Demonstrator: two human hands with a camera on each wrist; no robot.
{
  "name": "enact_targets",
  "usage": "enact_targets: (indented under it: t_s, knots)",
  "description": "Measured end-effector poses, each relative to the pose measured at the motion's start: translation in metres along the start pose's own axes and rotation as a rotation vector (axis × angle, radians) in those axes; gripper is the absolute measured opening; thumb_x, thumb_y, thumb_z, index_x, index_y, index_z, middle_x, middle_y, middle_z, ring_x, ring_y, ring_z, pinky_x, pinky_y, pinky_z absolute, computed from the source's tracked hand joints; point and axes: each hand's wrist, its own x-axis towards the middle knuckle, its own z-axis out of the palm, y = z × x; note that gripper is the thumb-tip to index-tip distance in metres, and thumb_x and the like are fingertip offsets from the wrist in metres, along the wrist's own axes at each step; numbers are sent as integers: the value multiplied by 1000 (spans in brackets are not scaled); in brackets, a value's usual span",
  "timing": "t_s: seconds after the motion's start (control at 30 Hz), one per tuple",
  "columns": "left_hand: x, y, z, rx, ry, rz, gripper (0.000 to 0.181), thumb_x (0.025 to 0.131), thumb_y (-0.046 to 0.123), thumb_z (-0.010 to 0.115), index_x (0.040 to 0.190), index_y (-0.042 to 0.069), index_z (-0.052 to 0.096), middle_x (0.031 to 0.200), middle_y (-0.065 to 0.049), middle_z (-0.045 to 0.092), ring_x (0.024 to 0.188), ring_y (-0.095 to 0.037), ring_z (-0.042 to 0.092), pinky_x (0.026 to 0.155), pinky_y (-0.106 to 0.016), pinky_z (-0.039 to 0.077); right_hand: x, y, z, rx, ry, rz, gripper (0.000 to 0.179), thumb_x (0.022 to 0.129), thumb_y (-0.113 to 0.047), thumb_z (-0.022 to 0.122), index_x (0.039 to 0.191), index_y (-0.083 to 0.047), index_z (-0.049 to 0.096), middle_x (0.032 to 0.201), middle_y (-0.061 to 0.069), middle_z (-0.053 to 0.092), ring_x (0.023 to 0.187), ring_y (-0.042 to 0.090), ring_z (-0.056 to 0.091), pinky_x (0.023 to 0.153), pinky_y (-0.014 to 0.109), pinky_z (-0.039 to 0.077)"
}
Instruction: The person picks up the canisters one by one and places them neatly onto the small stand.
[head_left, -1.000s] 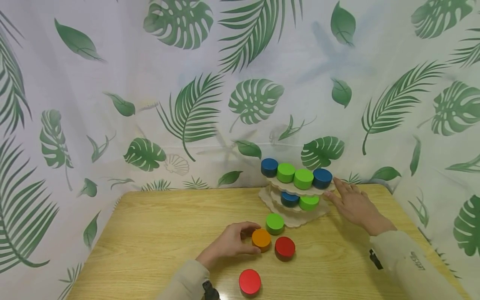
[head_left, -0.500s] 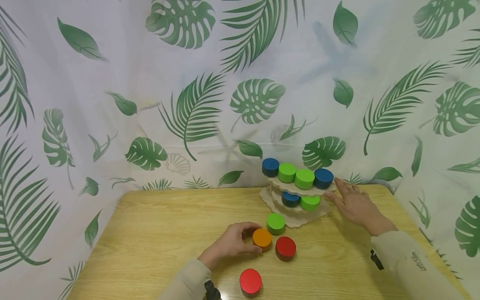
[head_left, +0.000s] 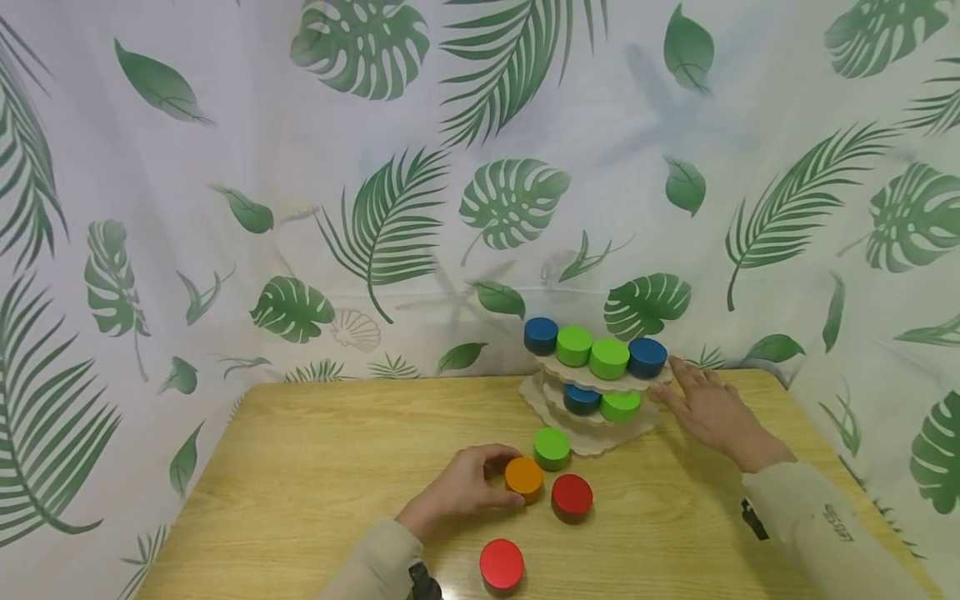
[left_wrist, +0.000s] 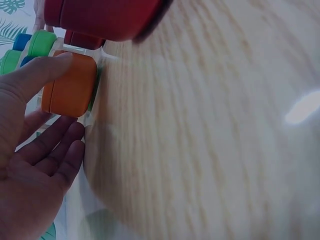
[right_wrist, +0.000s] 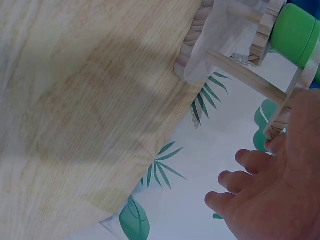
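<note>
My left hand point(head_left: 468, 482) grips an orange round block point(head_left: 523, 479) on the table, thumb on its near side and fingers behind. In the left wrist view the thumb lies over the orange block point(left_wrist: 72, 85), the other fingers loosely bent beneath. At the right, my right hand point(head_left: 716, 412) holds the end of the upper tier of a wooden tiered stand point(head_left: 592, 437) between thumb and index finger. The right wrist view shows the remaining fingers point(right_wrist: 245, 175) extended off the stand. Blue point(head_left: 646, 357) and green blocks point(head_left: 608, 358) line the upper tier; a blue point(head_left: 581, 400) and a green one point(head_left: 620, 406) sit lower.
A green block point(head_left: 552, 448) stands on the wooden table point(head_left: 322, 467) just in front of the stand. A dark red block point(head_left: 572, 497) is right of the orange one, and a brighter red block point(head_left: 502, 566) lies nearer. A leaf-print cloth point(head_left: 420, 275) hangs behind.
</note>
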Motion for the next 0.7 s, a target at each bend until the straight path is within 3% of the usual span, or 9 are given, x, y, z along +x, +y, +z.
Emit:
enact_targets:
  t_s: [0.2, 0.43, 0.7]
  knots:
    - [-2, 1, -2, -20, 6, 13, 56, 85, 29, 90, 135, 17, 68, 127, 9, 72, 114, -5, 63, 101, -25, 52, 1, 0, 1, 2, 1, -3, 81, 114, -54, 28, 163, 10, 21, 160, 44, 28, 144, 71, 24, 111, 85, 24]
    - [1, 6, -7, -44, 26, 55, 56, 85, 26, 89, 135, 14, 68, 123, 2, 73, 109, -8, 65, 96, -24, 56, -1, -1, -1, -2, -4, 2, 82, 114, -55, 28, 163, 10, 20, 161, 43, 28, 144, 71, 23, 112, 84, 24]
    - [4, 13, -11, -73, 43, 34, 55, 86, 24, 89, 135, 13, 67, 123, 1, 73, 107, -12, 65, 96, -31, 59, -1, -1, -1, -2, -11, 12, 82, 113, -56, 28, 163, 9, 20, 162, 42, 27, 145, 70, 23, 113, 84, 23]
